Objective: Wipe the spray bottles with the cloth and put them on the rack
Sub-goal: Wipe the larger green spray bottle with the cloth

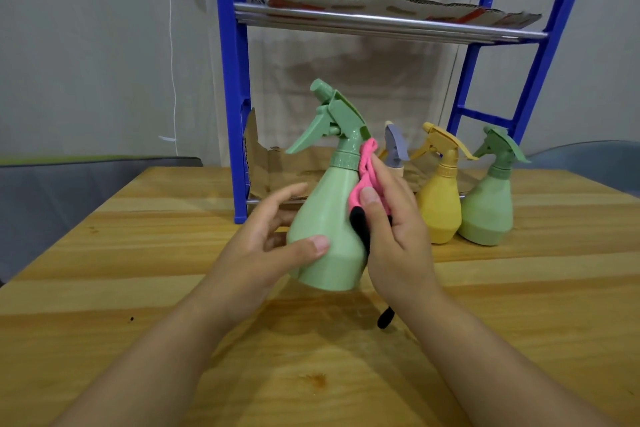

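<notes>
Green spray bottle [325, 229] sits cradled in the left hand [266, 246]; the right hand [391, 232] pinches a pink cloth [367, 177] against it.

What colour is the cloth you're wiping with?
Pink with a black part, seen in the head view: cloth.

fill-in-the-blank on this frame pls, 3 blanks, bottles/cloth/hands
1. The right hand presses the pink cloth against the held ____ spray bottle.
2. The left hand holds that bottle by its ____.
3. Between that bottle and the green bottle stands a ____ bottle.

Missing: green; body; yellow
</notes>
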`<state>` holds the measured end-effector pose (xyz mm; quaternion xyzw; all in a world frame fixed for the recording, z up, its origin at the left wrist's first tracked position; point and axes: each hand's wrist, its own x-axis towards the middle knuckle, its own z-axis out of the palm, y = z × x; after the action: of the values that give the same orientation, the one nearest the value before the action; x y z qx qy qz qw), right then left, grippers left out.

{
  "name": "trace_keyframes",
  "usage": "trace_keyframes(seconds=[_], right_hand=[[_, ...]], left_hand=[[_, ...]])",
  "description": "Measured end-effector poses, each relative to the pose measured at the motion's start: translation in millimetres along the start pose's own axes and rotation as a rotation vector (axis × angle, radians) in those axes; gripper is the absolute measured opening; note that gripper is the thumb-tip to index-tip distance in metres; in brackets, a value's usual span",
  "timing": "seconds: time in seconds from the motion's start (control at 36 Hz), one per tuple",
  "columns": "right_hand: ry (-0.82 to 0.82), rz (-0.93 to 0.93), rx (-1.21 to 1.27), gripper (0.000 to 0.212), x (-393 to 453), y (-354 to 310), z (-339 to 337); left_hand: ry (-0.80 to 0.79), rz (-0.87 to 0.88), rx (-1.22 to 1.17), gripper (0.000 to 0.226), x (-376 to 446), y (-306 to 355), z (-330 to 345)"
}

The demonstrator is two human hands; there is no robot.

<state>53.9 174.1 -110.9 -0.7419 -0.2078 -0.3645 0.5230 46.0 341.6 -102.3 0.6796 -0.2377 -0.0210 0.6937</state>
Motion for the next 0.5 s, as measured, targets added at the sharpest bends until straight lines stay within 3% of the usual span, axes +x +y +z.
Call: trace_keyframes(seconds=[0.28, 0.5], right_hand=[[-0.035, 0.079, 0.249, 0.035, 1.3, -5.7, -1.5], [0.005, 0.069, 0.145, 0.031, -4.0, -10.2, 2.6]], left_hand=[[-0.060, 0.023, -0.051, 0.072, 1.6, -1.6, -3.2], [0.042, 0.038, 0.312, 0.093, 1.7, -3.8, 2.4]])
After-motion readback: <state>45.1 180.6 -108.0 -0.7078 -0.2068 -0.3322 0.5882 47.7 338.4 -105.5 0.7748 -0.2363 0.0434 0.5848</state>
